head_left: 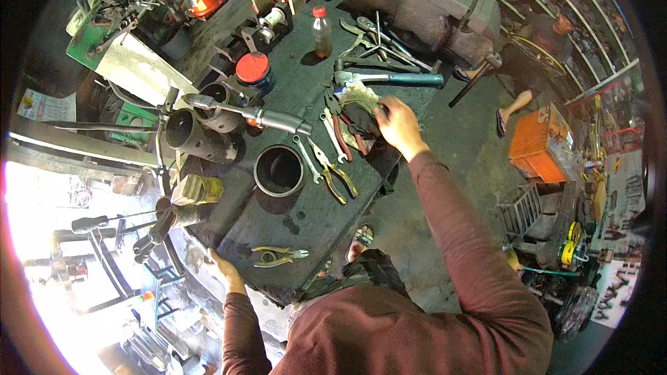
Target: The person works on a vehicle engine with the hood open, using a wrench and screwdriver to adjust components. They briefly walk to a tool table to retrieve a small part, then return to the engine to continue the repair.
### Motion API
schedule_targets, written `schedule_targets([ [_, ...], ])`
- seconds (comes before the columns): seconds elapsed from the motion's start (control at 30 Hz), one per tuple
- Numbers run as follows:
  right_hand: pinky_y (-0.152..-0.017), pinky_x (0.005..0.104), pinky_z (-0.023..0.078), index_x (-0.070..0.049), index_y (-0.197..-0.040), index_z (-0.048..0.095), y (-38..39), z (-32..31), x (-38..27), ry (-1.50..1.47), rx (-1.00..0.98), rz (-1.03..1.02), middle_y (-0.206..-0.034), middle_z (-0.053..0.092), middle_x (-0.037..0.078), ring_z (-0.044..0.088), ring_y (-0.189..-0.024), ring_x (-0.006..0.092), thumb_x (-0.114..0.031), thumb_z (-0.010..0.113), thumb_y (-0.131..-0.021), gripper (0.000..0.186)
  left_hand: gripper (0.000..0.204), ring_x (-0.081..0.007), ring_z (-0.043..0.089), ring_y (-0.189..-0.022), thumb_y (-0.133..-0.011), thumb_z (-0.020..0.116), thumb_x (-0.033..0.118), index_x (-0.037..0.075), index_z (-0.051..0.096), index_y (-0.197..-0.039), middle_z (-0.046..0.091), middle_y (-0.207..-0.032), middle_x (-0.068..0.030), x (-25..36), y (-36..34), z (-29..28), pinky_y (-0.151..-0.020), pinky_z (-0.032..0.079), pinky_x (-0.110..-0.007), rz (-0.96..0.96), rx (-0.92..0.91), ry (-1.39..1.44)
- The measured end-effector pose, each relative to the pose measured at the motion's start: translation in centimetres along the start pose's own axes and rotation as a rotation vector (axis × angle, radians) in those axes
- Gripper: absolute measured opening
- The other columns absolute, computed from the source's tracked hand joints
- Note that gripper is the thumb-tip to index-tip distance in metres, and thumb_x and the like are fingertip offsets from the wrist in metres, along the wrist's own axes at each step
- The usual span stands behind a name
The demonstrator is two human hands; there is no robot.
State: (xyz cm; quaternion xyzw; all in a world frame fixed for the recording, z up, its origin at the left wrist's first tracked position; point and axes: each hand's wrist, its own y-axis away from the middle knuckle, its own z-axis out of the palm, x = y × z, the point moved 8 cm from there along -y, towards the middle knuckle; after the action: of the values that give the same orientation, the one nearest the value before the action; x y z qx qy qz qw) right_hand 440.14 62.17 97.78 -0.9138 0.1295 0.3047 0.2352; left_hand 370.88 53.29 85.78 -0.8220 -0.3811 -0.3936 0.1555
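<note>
My right hand point(398, 124) is closed at a dark item on a pile of dark pliers point(352, 118) and a pale rag point(359, 95); what it grips is unclear. Open-end wrenches point(333, 135) and yellow-handled pliers point(335, 172) lie beside it, near a metal cylinder point(278, 191). A blue-handled hammer point(410, 80) lies just beyond. At the bench's near left edge is my left hand point(226, 267), fingers loosely extended, holding nothing visible. Small yellow-handled pliers point(274, 260) lie on the bench point(257, 229) to its right.
A red-lidded tub point(252, 67), a bottle point(322, 35), metal tubes point(187, 135) and a large vise point(451, 21) occupy the bench's back and left. Another person's sandalled foot point(501, 119) is at right, beside an orange box point(535, 142). A long-handled tool point(90, 224) juts out left.
</note>
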Motion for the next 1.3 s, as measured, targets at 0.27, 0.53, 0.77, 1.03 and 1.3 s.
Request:
schedule_targets([
  [0.27,-0.092,0.0494,0.048,-0.01,-0.104,0.073,-10.2,9.4,-5.9,0.394,-0.325,-0.381,-0.11,0.067,0.01,0.061,-0.113,0.032,-0.023,0.068,-0.087,0.022,0.074,-0.0347,0.056,-0.123,-0.1,0.056,0.051,-0.014,0.052,-0.135,0.059,-0.133,-0.0284,-1.3,-1.8,-0.5,-0.109,0.04,-0.041,0.256,0.109,-0.097],
  [0.53,-0.1,0.0549,0.046,-0.007,-0.112,0.073,-13.0,13.2,-4.2,0.528,-0.388,-0.379,-0.125,0.065,0.01,0.057,-0.122,0.0298,-0.019,0.065,-0.083,0.032,0.084,-0.033,0.054,-0.124,-0.098,0.058,0.057,-0.014,0.044,-0.141,0.055,-0.138,-0.0279,-0.7,0.3,-0.5,-0.11,0.039,-0.042,0.083,0.082,-0.016],
  [0.77,-0.102,0.0563,0.044,-0.006,-0.111,0.074,-14.6,14.1,-3.3,0.444,-0.488,-0.407,-0.124,0.065,0.013,0.054,-0.124,0.0327,-0.019,0.068,-0.079,0.035,0.075,-0.0423,0.057,-0.12,-0.099,0.059,0.051,-0.012,0.049,-0.139,0.057,-0.135,-0.0339,0.4,3.4,-6.1,-0.105,0.043,-0.046,0.161,0.482,-0.229],
  [1.03,-0.107,0.0718,0.033,-0.006,-0.114,0.07,-15.2,14.4,-2.9,0.176,-0.529,-0.439,-0.12,0.066,0.017,0.054,-0.125,0.0375,-0.018,0.064,-0.087,0.03,0.055,-0.0374,0.059,-0.122,-0.097,0.066,0.024,-0.006,0.053,-0.141,0.059,-0.137,-0.0262,8.6,25.1,-5.0,-0.105,0.045,-0.045,0.09,0.554,-0.28],
  [1.3,-0.075,0.0454,0.053,-0.006,-0.106,0.065,-15.9,4.6,-3.3,-0.581,-0.698,-0.208,-0.091,0.07,0.017,0.068,-0.084,0.0365,-0.023,0.076,-0.088,0.027,0.025,-0.0336,0.063,-0.104,-0.087,0.067,0.005,-0.001,0.068,-0.112,0.066,-0.108,-0.0182,28.3,39.1,6.8,-0.092,0.051,-0.04,0.364,-0.144,-0.181],
])
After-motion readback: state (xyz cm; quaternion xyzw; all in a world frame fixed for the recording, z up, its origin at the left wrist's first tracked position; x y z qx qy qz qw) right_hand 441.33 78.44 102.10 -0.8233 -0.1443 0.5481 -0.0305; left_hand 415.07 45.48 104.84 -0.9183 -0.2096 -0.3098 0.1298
